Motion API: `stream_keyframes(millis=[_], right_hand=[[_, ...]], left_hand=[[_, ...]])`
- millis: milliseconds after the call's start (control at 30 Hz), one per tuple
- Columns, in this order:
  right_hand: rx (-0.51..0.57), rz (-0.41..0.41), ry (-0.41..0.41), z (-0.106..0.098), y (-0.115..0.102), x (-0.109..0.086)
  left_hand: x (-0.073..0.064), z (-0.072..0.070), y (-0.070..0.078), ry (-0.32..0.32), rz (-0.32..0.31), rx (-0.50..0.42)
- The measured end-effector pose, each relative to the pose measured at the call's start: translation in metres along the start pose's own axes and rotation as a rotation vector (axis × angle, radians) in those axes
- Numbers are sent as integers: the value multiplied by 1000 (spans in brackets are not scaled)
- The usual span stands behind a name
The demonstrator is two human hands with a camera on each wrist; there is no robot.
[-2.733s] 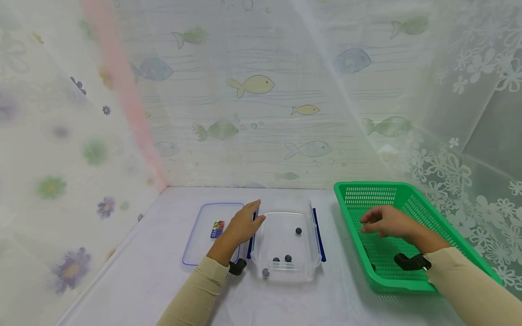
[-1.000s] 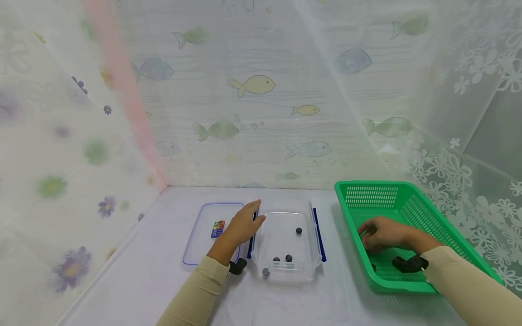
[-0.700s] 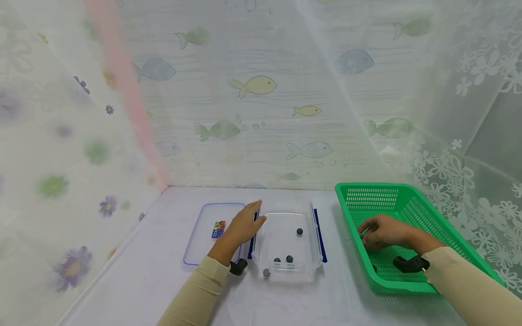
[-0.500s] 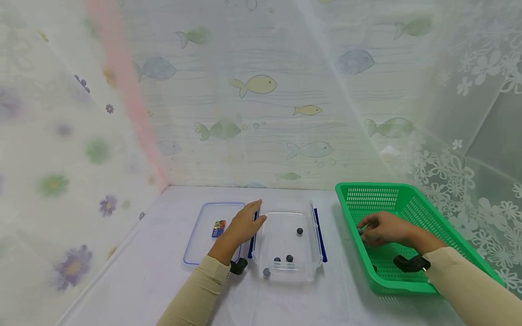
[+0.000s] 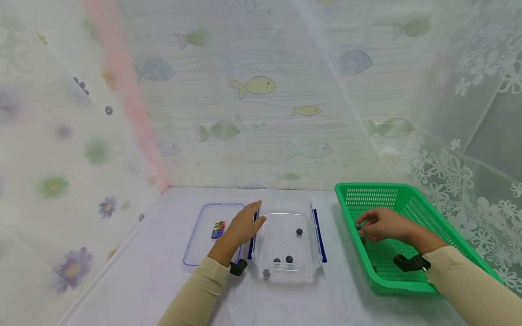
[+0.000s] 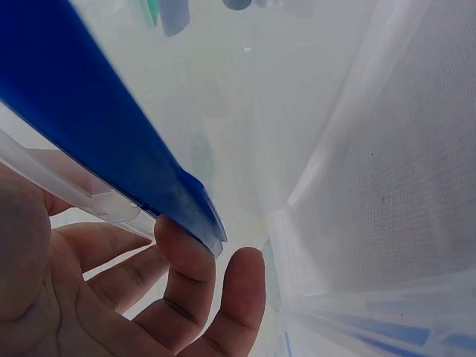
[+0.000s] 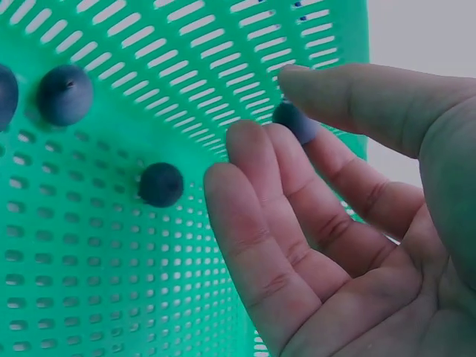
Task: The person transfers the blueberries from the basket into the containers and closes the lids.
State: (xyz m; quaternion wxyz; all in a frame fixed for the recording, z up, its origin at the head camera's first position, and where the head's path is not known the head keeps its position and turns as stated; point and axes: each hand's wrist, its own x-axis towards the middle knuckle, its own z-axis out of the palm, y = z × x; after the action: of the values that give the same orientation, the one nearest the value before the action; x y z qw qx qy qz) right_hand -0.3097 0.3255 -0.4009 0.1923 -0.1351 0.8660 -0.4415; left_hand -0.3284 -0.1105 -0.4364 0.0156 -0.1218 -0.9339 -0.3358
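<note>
In the head view my right hand (image 5: 383,225) is over the left side of the green basket (image 5: 401,286), pinching a blueberry (image 5: 358,226) between thumb and fingertips. The right wrist view shows that held blueberry (image 7: 294,121) partly hidden by the fingers. Other blueberries (image 7: 161,184) lie in the basket below. My left hand (image 5: 244,225) holds the left wall of a clear plastic container (image 5: 291,276), thumb over the rim and fingers beside the blue latch (image 6: 141,126). Several blueberries (image 5: 289,259) sit inside that container, mostly towards its near side.
A clear lid with a blue seal (image 5: 200,235) and a colourful label (image 5: 218,229) lies flat on the white table, left of the container. A second blue latch (image 5: 320,235) hangs out on the container's right. Patterned curtains (image 5: 253,136) close off the back and sides.
My right hand went down into the basket, took hold of a blueberry by its left wall, and has risen slightly with it. The left hand and container have stayed in place.
</note>
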Motion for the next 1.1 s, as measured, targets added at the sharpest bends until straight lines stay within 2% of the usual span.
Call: stream_keyframes(millis=[300, 567, 1100], right_hand=[[15, -38, 40, -3, -9, -1], [12, -30, 87, -4, -20, 0], [10, -39, 120, 8, -57, 6]], left_hand=[[0, 0, 0, -1, 6, -5], [0, 0, -1, 3, 8, -8], [0, 0, -1, 0, 9, -13]])
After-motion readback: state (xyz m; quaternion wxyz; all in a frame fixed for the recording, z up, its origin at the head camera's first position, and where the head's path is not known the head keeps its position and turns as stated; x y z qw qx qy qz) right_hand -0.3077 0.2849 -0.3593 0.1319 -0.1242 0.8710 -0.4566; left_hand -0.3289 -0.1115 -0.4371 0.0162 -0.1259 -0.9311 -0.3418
